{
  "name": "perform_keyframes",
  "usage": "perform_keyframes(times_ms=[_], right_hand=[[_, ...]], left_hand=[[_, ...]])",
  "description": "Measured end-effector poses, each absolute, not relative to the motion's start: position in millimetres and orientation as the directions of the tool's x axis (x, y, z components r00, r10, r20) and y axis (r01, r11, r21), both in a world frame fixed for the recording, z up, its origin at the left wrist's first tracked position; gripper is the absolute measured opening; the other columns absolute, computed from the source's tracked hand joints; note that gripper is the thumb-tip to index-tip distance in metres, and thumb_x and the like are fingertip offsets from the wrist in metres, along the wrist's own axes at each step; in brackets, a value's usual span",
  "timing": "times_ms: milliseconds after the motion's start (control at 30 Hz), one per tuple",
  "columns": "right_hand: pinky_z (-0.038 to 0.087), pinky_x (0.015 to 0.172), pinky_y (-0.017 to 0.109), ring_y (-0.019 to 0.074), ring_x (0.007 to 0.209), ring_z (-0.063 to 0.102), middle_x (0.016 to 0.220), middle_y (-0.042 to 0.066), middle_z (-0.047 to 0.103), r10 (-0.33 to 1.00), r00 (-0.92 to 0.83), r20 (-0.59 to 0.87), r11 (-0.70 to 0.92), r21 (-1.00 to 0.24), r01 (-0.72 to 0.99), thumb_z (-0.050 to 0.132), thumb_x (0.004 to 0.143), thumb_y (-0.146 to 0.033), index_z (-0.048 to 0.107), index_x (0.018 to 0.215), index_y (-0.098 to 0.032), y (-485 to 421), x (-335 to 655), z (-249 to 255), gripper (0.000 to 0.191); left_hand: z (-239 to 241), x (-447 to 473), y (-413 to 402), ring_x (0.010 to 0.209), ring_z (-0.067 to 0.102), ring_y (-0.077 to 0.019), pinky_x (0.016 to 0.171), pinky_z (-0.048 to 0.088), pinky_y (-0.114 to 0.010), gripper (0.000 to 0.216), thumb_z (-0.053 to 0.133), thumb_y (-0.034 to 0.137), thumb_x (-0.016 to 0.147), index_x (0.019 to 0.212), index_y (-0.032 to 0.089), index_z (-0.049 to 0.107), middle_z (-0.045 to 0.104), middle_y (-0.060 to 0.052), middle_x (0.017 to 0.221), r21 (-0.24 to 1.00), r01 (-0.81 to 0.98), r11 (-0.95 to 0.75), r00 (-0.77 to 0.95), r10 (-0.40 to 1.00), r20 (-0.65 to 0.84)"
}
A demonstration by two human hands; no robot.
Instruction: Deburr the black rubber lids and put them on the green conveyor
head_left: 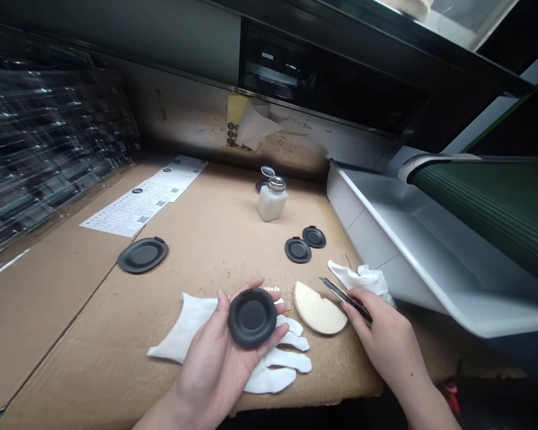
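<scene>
In my left hand (pixel 226 352) rests a round black plastic lid (pixel 252 318) with a small tab on its rim. The palm faces up, and the fingers curl around the lid's edge. Beneath that hand a white glove (pixel 278 361) lies flat on the cardboard. My right hand (pixel 383 328) grips a slim dark utility knife (pixel 346 297), its blade tip pointing up and left. Just left of the knife lies a cream, partly round pad (pixel 319 309) with a notch in its edge. A crumpled white cloth (pixel 365 279) sits behind the right hand.
Two black lids (pixel 298 249) lie right of centre, another lid (pixel 143 255) at left. A pump bottle (pixel 272 200) stands at the back near printed paper sheets (pixel 146 197). Stacked clear trays (pixel 49 125) rise at left; a white bin (pixel 363 221) and green conveyor belt (pixel 488 203) border the right.
</scene>
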State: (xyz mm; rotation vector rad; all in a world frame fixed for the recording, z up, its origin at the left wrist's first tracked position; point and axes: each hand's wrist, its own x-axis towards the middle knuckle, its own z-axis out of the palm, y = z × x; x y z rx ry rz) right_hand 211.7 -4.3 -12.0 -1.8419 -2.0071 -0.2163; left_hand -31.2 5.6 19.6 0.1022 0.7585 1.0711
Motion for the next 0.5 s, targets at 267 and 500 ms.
perform_keyframes(times_ms=[267,500], right_hand=[[0.05,0.069,0.031,0.02,0.086,0.062,0.095,0.003,0.064,0.922,-0.02,0.387,0.087,-0.155,0.984,0.046,0.086,-0.032,0.056,0.096,-0.023,-4.4,206.1,-15.8,0.016],[0.049,0.077,0.036,0.022,0.091,0.06,0.099,0.004,0.064,0.932,-0.017,0.361,0.084,-0.173,0.981,0.047,0.087,-0.031,0.057,0.096,-0.023,-6.1,210.5,-14.2,0.016]], left_hand=[[11.5,-34.8,5.4,0.101,0.06,-0.0333,0.091,0.046,-0.049,0.043,0.04,0.039,0.088,0.12,0.011,0.045,0.064,-0.021,0.108,0.393,-0.766,0.509,0.301,0.824,-0.48],[4.2,-35.7,3.1,0.102,0.06,-0.034,0.089,0.047,-0.047,0.043,0.043,0.041,0.086,0.118,0.013,0.047,0.064,-0.021,0.109,0.429,-0.76,0.489,0.28,0.841,-0.463]])
